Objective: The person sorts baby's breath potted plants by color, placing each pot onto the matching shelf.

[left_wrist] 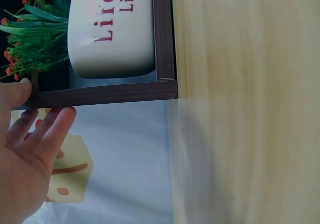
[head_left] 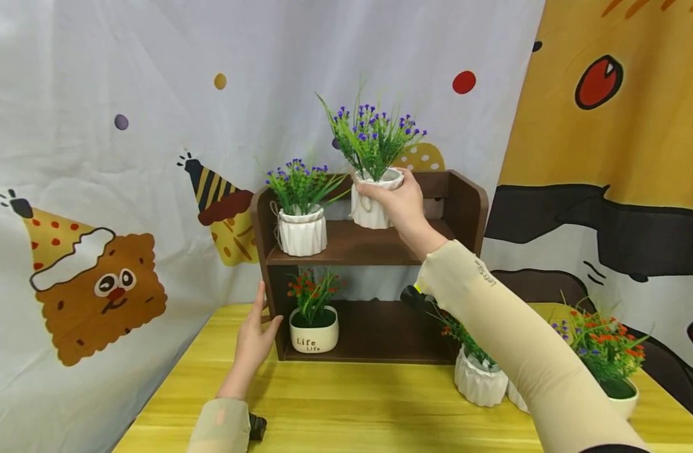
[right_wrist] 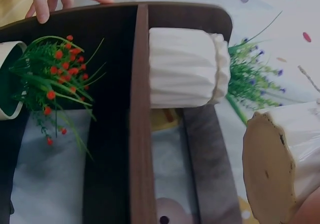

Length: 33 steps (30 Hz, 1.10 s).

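Note:
My right hand (head_left: 405,204) holds a white pleated flowerpot (head_left: 368,211) with purple flowers, raised above the upper board (head_left: 360,244) of a dark brown two-tier shelf (head_left: 468,217). Its pale underside (right_wrist: 267,169) shows in the right wrist view. A similar white pot with purple flowers (head_left: 303,234) stands at the left end of that board. Down at the shelf's left side panel, my left hand (head_left: 253,343) holds the edge, thumb on the inner side and fingers along the outside. Just inside, on the lower tier, is a cream "Life" pot (left_wrist: 112,32) with red flowers.
Right of the shelf, on the yellow wood-grain table (head_left: 352,402), stand another white pleated pot (head_left: 479,380) and a cream pot (head_left: 624,399) with orange-red flowers, partly behind my right sleeve. A cartoon-printed curtain (head_left: 154,82) hangs behind.

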### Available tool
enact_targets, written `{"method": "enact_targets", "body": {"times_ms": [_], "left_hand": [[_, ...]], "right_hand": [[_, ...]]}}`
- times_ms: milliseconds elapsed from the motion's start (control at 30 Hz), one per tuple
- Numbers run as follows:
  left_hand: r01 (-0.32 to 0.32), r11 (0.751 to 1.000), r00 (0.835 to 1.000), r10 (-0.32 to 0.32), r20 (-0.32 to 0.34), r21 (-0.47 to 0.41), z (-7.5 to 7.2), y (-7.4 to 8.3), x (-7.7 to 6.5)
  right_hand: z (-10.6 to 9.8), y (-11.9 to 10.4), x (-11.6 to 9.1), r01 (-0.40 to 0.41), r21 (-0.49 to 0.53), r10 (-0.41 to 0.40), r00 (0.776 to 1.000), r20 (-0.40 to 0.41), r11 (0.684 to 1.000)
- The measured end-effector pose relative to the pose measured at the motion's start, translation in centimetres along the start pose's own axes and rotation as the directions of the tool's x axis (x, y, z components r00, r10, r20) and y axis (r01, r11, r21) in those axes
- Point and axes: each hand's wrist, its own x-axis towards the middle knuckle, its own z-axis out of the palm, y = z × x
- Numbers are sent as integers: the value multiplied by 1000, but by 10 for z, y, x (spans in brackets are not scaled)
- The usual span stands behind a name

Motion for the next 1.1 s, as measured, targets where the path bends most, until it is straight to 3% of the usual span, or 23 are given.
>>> {"method": "enact_targets", "body": {"times_ms": [200, 467, 1100], "left_hand": [[-25, 1000, 1000, 25, -4, 6, 1, -3, -1], [-32, 999, 999, 32, -17, 7, 1, -1, 3], [-11, 1000, 1000, 11, -5, 1, -1, 1, 1]], "right_hand": [[8, 13, 7, -29, -15, 29, 999, -17, 999], [18, 25, 13, -10, -6, 9, 1000, -29, 1000], [35, 44, 7, -85, 12, 85, 996, 34, 996]]}}
